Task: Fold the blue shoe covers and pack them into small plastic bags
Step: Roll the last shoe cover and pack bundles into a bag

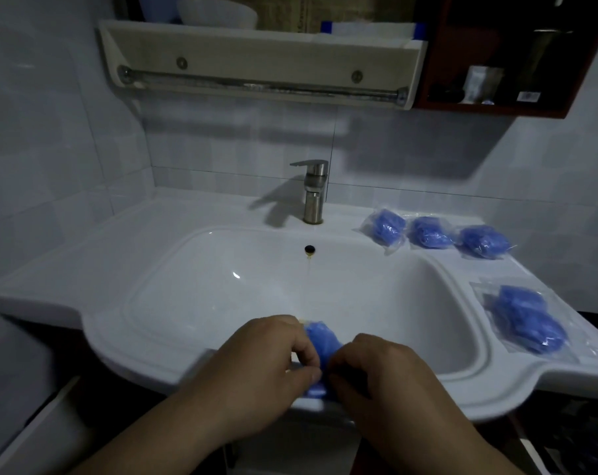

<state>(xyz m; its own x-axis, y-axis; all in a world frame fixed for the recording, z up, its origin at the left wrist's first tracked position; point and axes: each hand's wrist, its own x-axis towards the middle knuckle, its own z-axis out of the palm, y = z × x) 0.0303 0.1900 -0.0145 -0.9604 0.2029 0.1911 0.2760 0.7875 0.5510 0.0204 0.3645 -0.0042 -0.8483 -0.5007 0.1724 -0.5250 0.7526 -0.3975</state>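
Note:
A blue shoe cover is bunched between my two hands over the front rim of the white sink. My left hand pinches its left side with curled fingers and thumb. My right hand grips its right side, and much of the cover is hidden by my fingers. Three small plastic bags with blue covers inside lie in a row at the back right of the sink top. A larger clear bag of blue covers lies on the right ledge.
A steel faucet stands behind the basin. Above it hangs a shelf with a metal towel bar. A dark red cabinet with small items is at the upper right. Tiled walls close in on the left and behind.

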